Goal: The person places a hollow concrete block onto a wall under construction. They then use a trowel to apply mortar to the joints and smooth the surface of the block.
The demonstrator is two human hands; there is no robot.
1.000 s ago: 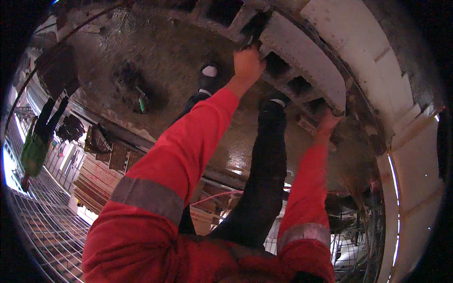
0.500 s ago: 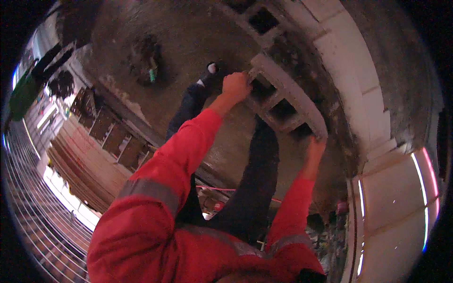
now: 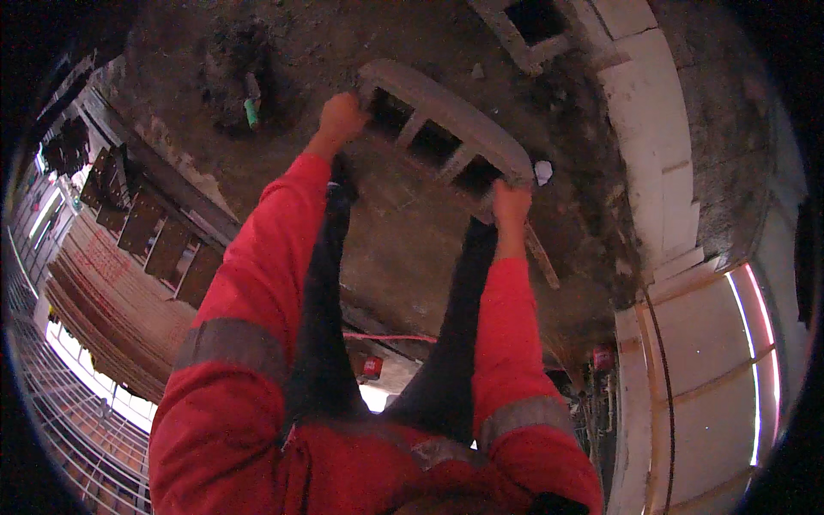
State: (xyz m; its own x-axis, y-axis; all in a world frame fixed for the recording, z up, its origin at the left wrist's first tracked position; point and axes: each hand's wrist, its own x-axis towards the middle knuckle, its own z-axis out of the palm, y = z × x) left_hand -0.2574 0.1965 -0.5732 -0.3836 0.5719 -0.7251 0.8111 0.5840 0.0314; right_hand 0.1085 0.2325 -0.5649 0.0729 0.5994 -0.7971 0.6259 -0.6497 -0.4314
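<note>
Between my two hands I hold a grey concrete block (image 3: pixel 455 114) with three dark hollow cells facing me. My left hand (image 3: pixel 343 118) is closed around its left end, and my right hand (image 3: pixel 512 203) grips the right end, which sits lower in the picture. The block slants down from left to right in front of my legs (image 3: pixel 324 257). Both fists are wrapped on the end walls, so the fingertips are partly hidden. Whether the block touches the floor cannot be made out.
Another hollow block (image 3: pixel 526 53) lies at the top right beside a pale wall (image 3: pixel 648 120). On the dark dirt floor (image 3: pixel 395 275) are a green object (image 3: pixel 251 112) and a thin wooden strip (image 3: pixel 542 257). Stacked boards (image 3: pixel 129 283) and metal bars (image 3: pixel 73 412) stand at left.
The block has moved left and a little upward in the picture, carried by both hands. My legs stand more side by side, and a second hollow block appears farther to the upper right.
</note>
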